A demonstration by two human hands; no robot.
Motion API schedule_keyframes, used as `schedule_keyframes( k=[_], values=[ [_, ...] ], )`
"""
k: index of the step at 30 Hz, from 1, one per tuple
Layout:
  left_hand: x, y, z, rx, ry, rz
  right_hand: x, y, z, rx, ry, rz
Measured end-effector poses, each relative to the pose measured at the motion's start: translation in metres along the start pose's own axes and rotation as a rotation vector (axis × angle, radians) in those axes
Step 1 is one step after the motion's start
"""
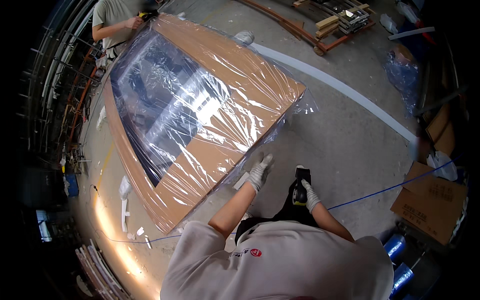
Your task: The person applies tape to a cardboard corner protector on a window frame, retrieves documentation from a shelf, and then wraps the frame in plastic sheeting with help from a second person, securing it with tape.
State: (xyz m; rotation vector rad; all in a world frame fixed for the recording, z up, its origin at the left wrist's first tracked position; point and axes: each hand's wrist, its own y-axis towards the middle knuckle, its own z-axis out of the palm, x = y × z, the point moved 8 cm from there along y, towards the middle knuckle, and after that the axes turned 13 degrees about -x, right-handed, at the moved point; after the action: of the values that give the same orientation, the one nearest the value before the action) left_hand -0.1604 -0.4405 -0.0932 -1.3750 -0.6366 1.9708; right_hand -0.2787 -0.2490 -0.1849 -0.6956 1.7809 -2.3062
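Observation:
A large framed glass panel lies before me, its border covered with brown cardboard and all of it wrapped in shiny clear plastic film. My left hand, in a whitish work glove, is just off the panel's near right edge. Its fingers are stretched out and nothing shows in them. In my right hand, also gloved, is a black hand tool with a yellow-green base, close to my body and apart from the panel. The tool's exact kind cannot be made out.
A co-worker at the far left corner holds a black-and-yellow tool. A blue hose crosses the floor. Cardboard boxes stand at right, a wooden-slat cart at the back, metal racks at left. A pale strip lies beyond the panel.

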Motion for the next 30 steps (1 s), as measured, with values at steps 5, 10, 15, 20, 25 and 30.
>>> schedule_keyframes(
  k=[5,10,15,20,25,30],
  values=[
    [-0.008,0.082,0.151,-0.014,-0.03,-0.015,0.131,-0.013,-0.059,-0.15,-0.092,-0.089],
    [-0.003,0.14,0.176,-0.168,-0.118,0.087,0.197,-0.021,-0.074,-0.132,-0.021,-0.164],
    [-0.014,0.136,0.148,-0.277,0.436,0.467,0.219,-0.025,-0.069,-0.154,-0.038,-0.209],
    [0.01,0.129,0.093,-0.369,0.563,0.129,0.234,-0.026,-0.033,-0.049,-0.173,-0.185],
    [0.021,0.127,0.132,-0.487,-0.492,-0.167,0.261,-0.034,0.0,0.028,-0.187,-0.196],
    [0.028,0.113,0.188,0.026,-0.303,-0.078,0.303,-0.057,0.022,0.065,-0.162,-0.36]
  ],
)
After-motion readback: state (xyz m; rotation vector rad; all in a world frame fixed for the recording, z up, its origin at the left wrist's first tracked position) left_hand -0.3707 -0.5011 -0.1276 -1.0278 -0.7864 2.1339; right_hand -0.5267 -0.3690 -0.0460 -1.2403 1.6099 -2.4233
